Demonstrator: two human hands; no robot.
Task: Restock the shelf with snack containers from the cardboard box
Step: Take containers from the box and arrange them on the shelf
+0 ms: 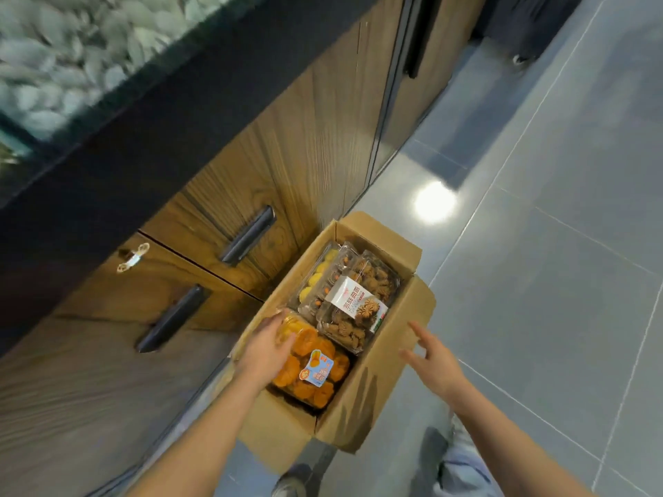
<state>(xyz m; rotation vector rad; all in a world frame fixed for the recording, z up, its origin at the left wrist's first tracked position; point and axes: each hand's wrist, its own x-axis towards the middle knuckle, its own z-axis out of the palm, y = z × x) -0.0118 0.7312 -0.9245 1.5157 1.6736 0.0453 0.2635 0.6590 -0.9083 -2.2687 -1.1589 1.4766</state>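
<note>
Snack containers point(353, 310) lie in the cardboard box point(387, 385) beside the cabinet point(229, 217).

Dim, soft-focus view; lamp glare point(435, 202) on floor; edges warped.

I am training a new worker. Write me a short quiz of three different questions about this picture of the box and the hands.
1. True or false: the cardboard box stands on the floor beside the wooden cabinet.
2. Which hand touches the container of orange snacks?
A. left hand
B. right hand
C. both
3. Fill in: the container of brown cookies carries a ___ label with a cookie picture.

Key:
1. True.
2. A; the right hand hovers open over the box's right flap and holds nothing.
3. White.
</note>
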